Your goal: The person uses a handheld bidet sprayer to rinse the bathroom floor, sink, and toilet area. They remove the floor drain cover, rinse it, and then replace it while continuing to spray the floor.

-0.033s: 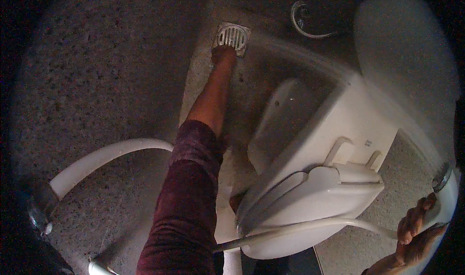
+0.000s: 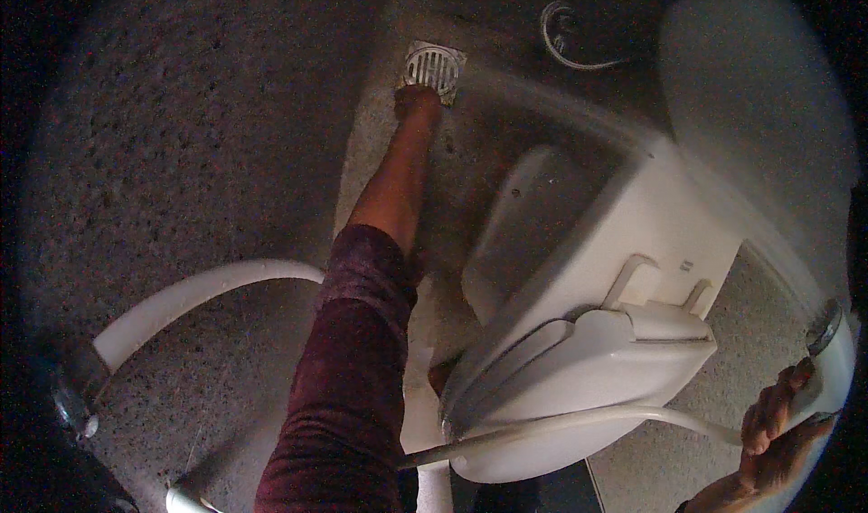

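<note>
The left hand [image 2: 419, 102], bare below a pushed-up dark purple cloth sleeve [image 2: 348, 368], is at the near edge of a pale square floor drain cover with a round slotted grate [image 2: 432, 65]. This hand is dark and its fingers are partly hidden, so I cannot tell if they are spread or closed on something. The slots of the grate lie just beyond it.

The right hand [image 2: 768, 414] is well apart from the left one, to its right and closer to the body. Its fingers are wrapped around a white hand shower with a grey round face [image 2: 836, 373], and this face is beyond the fingers. From the same grip a thin white flexible hose [image 2: 615, 414] goes to the left, across a smooth white toilet [image 2: 579, 386], until the sleeve.

Beyond the left hand, to its right, there is a thin pale curved tube [image 2: 579, 61]. Closer to the body than this hand, on its left, a thick white curved pipe [image 2: 208, 287] reaches toward a shiny metal fitting [image 2: 72, 409] over the dark speckled floor [image 2: 181, 169].
</note>
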`<state>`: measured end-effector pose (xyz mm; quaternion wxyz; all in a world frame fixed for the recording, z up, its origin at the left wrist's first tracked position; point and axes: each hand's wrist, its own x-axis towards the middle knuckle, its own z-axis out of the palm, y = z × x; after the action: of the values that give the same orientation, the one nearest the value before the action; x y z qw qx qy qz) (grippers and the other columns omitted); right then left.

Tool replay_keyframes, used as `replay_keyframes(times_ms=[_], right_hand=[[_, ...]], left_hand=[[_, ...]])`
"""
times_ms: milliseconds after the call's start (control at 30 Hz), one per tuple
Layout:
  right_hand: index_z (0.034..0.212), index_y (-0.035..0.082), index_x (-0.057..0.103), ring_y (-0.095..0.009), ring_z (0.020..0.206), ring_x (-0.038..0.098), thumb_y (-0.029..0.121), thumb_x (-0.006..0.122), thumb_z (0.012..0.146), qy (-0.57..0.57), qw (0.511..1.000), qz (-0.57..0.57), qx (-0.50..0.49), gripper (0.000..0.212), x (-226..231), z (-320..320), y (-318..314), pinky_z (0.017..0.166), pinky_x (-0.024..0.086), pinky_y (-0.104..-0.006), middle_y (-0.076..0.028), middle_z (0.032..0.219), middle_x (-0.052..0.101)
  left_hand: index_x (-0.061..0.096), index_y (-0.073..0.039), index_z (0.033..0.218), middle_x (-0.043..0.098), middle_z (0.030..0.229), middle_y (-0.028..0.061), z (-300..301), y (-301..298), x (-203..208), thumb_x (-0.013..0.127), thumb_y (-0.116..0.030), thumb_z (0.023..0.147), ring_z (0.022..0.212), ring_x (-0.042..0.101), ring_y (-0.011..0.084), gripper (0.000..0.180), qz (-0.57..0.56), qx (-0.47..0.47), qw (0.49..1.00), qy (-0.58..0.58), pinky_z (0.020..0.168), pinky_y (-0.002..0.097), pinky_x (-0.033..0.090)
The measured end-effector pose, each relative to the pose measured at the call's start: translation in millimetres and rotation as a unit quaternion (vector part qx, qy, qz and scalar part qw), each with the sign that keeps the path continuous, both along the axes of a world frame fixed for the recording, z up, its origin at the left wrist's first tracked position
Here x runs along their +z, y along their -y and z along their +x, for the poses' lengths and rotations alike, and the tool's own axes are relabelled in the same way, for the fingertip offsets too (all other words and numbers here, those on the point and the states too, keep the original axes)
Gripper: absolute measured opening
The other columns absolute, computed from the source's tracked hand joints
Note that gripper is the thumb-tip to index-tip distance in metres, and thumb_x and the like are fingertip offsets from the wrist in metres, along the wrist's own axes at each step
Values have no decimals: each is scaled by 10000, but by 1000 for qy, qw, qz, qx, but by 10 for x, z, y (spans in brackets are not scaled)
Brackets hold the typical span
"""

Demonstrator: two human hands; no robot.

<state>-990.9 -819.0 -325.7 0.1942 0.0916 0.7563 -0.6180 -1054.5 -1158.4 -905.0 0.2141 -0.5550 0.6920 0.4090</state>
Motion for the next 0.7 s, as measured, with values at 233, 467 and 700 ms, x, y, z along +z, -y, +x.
replay_keyframes(times_ms=[233,467,700], right_hand=[[1068,-16,389,-60,430,363,454,533,882,22,999,-27,-5,525,42,55,-182,319,322,-174,-31,672,433],[1063,-23,395,-59,432,371,472,544,868,-16,999,37,-18,552,14,133,-83,325,329,-172,-30,679,443],[1065,-18,397,-63,432,368,491,555,855,-6,998,24,-55,573,56,163,-51,339,340,-169,-33,690,449]], left_hand=[[559,-46,1161,561,1187,157,120,-150,92,571,-128,785,1099,541,313,385,-142,-36,982,-122,928,391,440],[495,-58,1231,529,1208,163,111,-78,-92,562,-63,753,1119,508,319,483,-134,7,975,-177,954,397,418],[546,-42,1176,550,1218,130,-26,104,-24,626,-148,753,1083,553,273,443,7,8,994,-110,908,389,450]])
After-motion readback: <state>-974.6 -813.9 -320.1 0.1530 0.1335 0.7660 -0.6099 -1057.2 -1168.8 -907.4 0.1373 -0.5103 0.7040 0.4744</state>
